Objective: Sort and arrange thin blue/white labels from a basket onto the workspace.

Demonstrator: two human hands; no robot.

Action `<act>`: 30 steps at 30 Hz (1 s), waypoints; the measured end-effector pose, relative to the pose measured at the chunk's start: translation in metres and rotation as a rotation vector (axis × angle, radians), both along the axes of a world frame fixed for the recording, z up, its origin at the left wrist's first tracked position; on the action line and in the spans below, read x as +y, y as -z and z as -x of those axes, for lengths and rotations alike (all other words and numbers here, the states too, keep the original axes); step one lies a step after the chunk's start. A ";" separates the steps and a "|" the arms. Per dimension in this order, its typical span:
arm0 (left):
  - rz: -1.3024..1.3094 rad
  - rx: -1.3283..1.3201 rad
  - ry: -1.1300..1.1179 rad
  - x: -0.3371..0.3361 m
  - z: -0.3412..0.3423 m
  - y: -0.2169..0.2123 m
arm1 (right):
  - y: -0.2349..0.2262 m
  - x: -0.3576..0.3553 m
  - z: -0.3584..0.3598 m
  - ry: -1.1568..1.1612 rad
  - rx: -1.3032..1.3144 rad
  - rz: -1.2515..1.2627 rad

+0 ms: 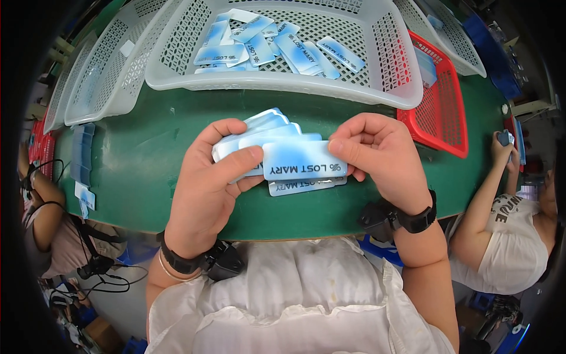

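Observation:
My left hand [203, 177] is closed on a fanned stack of flat blue-and-white panels [265, 127] with rounded corners and dark print. My right hand [383, 156] pinches the right end of the front panel [298, 158] between thumb and fingers. The left thumb touches that panel's other end. Just below it, another printed panel [306, 187] shows partly, its upper part hidden; whether it rests on the table or is held, I cannot tell. Beyond my hands, a white perforated basket [283, 84] holds a loose heap of similar panels [256, 47].
A red basket [439, 121] stands right of the white one, with blue panels inside. More white baskets [106, 100] line the far left. A row of bluish pieces [82, 154] lies on the green table [141, 177] at left. People sit at both sides; one person's hands [504, 150] hold something small.

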State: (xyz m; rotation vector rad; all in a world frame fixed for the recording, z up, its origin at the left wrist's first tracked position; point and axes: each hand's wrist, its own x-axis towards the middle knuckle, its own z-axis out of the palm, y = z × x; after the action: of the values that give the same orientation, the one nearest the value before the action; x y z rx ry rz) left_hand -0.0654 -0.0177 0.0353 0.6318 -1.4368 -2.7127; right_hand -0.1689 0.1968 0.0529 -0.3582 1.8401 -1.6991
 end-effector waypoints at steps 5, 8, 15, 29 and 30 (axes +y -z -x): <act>-0.030 0.119 -0.152 -0.008 0.000 0.001 | 0.012 0.004 -0.001 -0.193 0.740 -0.408; -0.032 0.048 -0.094 -0.006 0.001 -0.002 | 0.012 0.000 0.000 -0.102 0.949 -0.417; -0.006 0.036 0.051 0.003 0.001 0.002 | 0.004 -0.005 -0.005 -0.047 0.089 0.069; 0.024 0.062 -0.156 -0.005 0.002 0.002 | 0.009 0.002 -0.004 -0.173 0.810 -0.439; 0.014 0.045 -0.136 -0.004 0.002 0.002 | 0.010 -0.002 -0.003 -0.149 0.880 -0.432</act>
State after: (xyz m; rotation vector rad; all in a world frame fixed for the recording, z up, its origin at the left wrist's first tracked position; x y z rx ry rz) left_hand -0.0673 -0.0218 0.0338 0.6387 -1.3484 -2.5944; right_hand -0.1654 0.1952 0.0431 -1.1491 2.6260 -1.0413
